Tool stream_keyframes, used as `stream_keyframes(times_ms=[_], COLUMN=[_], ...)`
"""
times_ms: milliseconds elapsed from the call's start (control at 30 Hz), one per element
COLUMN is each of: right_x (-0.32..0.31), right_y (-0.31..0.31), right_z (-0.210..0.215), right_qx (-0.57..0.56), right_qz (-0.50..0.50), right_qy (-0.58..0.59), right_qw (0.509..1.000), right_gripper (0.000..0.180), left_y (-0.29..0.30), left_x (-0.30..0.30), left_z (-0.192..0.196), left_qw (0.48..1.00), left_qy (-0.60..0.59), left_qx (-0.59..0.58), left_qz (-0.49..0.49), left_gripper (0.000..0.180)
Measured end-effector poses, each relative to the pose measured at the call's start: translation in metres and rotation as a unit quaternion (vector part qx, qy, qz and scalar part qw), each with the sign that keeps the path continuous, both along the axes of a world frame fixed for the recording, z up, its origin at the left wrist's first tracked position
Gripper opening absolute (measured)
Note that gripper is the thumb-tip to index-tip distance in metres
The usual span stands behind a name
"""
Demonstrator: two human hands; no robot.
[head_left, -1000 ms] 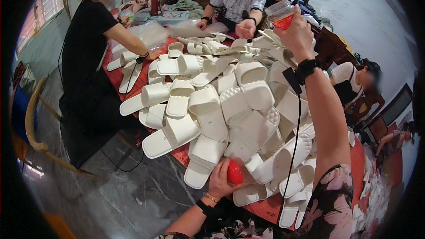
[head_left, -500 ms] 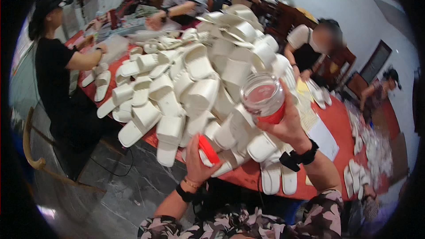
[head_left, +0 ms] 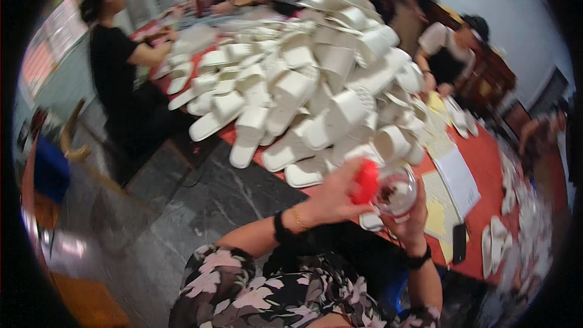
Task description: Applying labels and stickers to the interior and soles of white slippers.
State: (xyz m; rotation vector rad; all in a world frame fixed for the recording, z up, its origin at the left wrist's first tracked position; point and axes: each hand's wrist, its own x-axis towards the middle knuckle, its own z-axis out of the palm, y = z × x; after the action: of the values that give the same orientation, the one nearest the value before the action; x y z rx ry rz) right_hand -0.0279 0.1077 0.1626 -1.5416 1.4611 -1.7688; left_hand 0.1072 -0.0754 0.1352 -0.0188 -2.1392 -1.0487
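In my left hand (head_left: 333, 193) is a red lid (head_left: 365, 182), pinched between thumb and fingers and tilted on its edge. My right hand (head_left: 410, 223) is wrapped round a clear jar (head_left: 398, 193), its round mouth turned up toward me. Small dark bits or markings show through the jar; I cannot tell which. The lid stands right beside the jar's rim, not on it; whether they touch is unclear. Just beyond both hands rises a large heap of white slippers (head_left: 291, 91) on the red table (head_left: 446, 164).
Right of the jar lie a white paper sheet (head_left: 458, 179), yellow sheets (head_left: 438, 212) and a dark phone (head_left: 460, 243). More slippers (head_left: 495, 246) and plastic bags (head_left: 528, 225) lie at the right edge. A person in black (head_left: 115, 67) sits at the left; other people work around the table.
The lid and jar have come close together, lower and nearer to my body. The jar's mouth now faces me more. My view has shifted, with the heap appearing further up.
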Motion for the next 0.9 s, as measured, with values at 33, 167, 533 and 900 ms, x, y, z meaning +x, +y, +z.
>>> stream_keyframes(times_ms=[33,167,533,900], right_x=[-0.002,0.006,0.013,0.029], right_y=[0.017,0.052,0.114,0.179], right_z=[-0.014,-0.037,-0.049,-0.053], right_qx=[0.004,-0.001,0.070,0.121], right_qz=[-0.151,-0.221,-0.255,-0.207], right_qy=[0.213,0.291,0.248,-0.020], right_qw=[0.965,0.931,0.932,0.971], right_gripper=[0.060,0.091,0.114,0.115], left_y=[0.016,0.057,0.096,0.125], left_x=[-0.003,-0.001,-0.030,-0.054], left_z=[0.014,0.040,0.042,0.031], left_qw=[1.000,0.992,0.960,0.929], left_qy=[0.011,-0.033,-0.115,-0.117], left_qx=[-0.026,-0.119,-0.193,-0.152], left_qz=[-0.013,-0.016,-0.167,-0.315], left_gripper=[0.105,0.103,0.099,0.114])
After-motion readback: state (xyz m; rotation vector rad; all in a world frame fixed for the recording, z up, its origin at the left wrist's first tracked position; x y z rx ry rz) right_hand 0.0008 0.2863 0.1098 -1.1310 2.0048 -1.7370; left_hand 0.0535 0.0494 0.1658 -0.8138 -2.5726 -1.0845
